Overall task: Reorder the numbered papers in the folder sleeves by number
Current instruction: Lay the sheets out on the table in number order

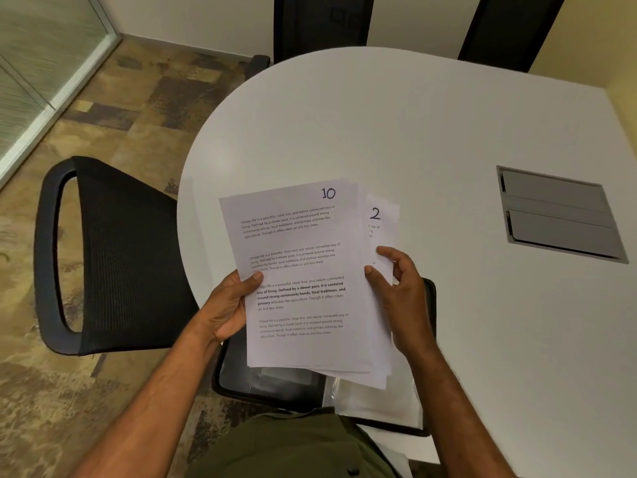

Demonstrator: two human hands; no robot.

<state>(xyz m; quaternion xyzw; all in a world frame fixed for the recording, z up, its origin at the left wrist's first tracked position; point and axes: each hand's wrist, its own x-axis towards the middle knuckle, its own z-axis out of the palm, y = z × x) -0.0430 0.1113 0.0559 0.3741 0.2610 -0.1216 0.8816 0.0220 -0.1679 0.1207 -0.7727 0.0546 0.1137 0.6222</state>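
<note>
White sheets: a stack of papers (303,270) with printed paragraphs of small dark text, one paragraph partly in bold, is held above the near rim of the table
Top sheet: the paper marked 10 (296,243), its number handwritten in dark ink at the upper right corner, lies tilted slightly counter-clockwise
Sheet behind: the paper marked 2 (379,219) peeks out to the right of the top sheet, showing only its number and a few word ends
Lower edges: several more sheets fan out unevenly at the bottom right of the stack; their numbers are hidden
Left hand (231,305): grips the stack's left edge, thumb pressed on the top sheet's face, fingers hidden underneath
Right hand (400,291): pinches the right edge of the stack, thumb on the front, index finger curled over the sheet behind
Folder (275,384): black, lying open on the table edge under the papers, with a clear glossy sleeve (375,401) showing on its right side
Table (413,132): white, rounded end, with a grey hatch (558,212) set in it
Chair (113,257): black mesh, to the left of the table
</note>
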